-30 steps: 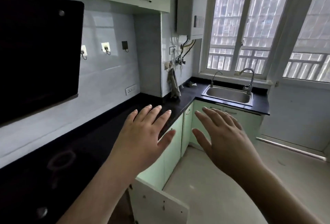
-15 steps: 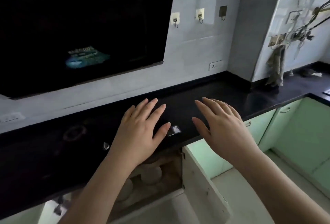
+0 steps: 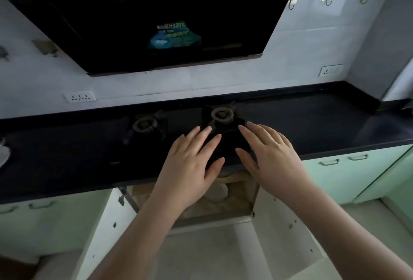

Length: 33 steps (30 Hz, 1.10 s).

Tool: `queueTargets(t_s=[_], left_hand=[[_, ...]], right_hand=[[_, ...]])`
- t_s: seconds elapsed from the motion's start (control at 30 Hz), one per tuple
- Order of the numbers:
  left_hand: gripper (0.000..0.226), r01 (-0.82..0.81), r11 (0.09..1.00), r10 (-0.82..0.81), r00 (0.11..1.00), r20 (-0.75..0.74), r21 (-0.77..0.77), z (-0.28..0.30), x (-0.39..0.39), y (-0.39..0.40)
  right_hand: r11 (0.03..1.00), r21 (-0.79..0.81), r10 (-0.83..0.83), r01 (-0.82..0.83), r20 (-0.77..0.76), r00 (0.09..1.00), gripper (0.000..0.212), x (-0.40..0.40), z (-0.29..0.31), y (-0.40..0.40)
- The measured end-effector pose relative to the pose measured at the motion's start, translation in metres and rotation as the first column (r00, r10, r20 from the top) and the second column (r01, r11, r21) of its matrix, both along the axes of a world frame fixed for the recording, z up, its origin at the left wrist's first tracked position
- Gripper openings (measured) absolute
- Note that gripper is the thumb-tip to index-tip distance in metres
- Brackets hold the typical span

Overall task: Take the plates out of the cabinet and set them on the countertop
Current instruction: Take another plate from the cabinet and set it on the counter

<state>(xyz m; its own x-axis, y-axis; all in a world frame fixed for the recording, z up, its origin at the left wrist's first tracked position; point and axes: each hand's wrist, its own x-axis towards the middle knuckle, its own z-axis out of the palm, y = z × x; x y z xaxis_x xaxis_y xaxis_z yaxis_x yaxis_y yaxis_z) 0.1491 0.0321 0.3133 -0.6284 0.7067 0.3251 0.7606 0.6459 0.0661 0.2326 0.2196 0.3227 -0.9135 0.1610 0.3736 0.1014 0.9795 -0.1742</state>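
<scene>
Below both empty hands' grip, plates (image 3: 218, 192) inside open cabinet (image 3: 237, 203), countertop (image 3: 312, 123) above

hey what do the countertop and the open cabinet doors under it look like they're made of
Countertop: probably polished dark stone or a stone-look slab, since it reflects light glossily. Open cabinet doors: likely laminated board, matte white inside with small drilled holes and a metal hinge.

Your left hand (image 3: 190, 163) and right hand (image 3: 271, 156) hover empty, fingers spread, above the dark table (image 3: 312, 127) near a burner (image 3: 222, 115); below, the open cabinet (image 3: 237, 199) shows pale plates (image 3: 218, 192)
</scene>
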Motion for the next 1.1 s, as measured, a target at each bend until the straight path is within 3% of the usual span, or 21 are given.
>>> queueTargets(t_s=[0.4, 0.63, 0.93, 1.1], left_hand=[[0.059, -0.004, 0.999, 0.012, 0.987, 0.159, -0.049, -0.087, -0.022, 0.005], [0.055, 0.039, 0.993, -0.015, 0.976, 0.219, -0.108, -0.156, -0.056, 0.036], [0.054, -0.052, 0.994, 0.079, 0.948, 0.307, -0.096, -0.250, -0.085, 0.049], [0.053, -0.059, 0.990, 0.098, 0.939, 0.329, -0.126, -0.310, -0.092, 0.051]], right_hand=[[0.998, -0.055, 0.036, -0.032, 0.078, 0.996, 0.057, -0.021, -0.073, -0.002], [0.988, -0.140, 0.082, -0.061, 0.152, 0.985, 0.054, -0.054, -0.139, 0.020], [0.983, -0.161, 0.127, -0.090, 0.241, 0.962, 0.055, -0.080, -0.242, 0.044], [0.978, -0.186, 0.132, -0.094, 0.209, 0.969, 0.053, -0.102, -0.300, 0.050]])
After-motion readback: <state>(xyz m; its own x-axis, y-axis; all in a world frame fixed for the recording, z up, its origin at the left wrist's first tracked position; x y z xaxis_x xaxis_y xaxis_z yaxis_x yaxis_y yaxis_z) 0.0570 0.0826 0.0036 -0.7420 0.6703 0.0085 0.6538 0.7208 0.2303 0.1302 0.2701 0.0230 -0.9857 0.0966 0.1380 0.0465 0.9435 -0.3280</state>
